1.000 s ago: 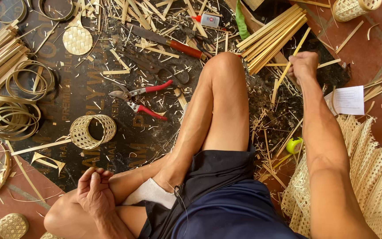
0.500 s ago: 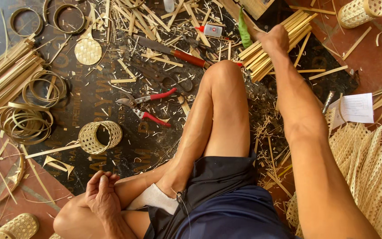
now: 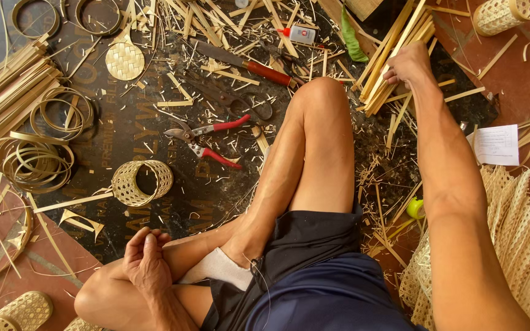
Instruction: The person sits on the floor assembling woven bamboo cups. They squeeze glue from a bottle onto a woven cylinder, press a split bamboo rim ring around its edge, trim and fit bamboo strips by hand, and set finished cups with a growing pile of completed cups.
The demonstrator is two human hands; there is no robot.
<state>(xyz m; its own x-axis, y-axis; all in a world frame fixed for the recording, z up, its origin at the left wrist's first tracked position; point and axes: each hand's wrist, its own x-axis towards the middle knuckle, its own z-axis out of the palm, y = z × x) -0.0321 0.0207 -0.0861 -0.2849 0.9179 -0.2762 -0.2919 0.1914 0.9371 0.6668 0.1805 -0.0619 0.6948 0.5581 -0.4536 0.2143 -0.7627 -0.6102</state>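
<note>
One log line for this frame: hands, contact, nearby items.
right hand: on bundle of pale bamboo strips | left hand: resting on left knee, empty | nearby: red-handled pruning shears, small woven bamboo cylinder
</note>
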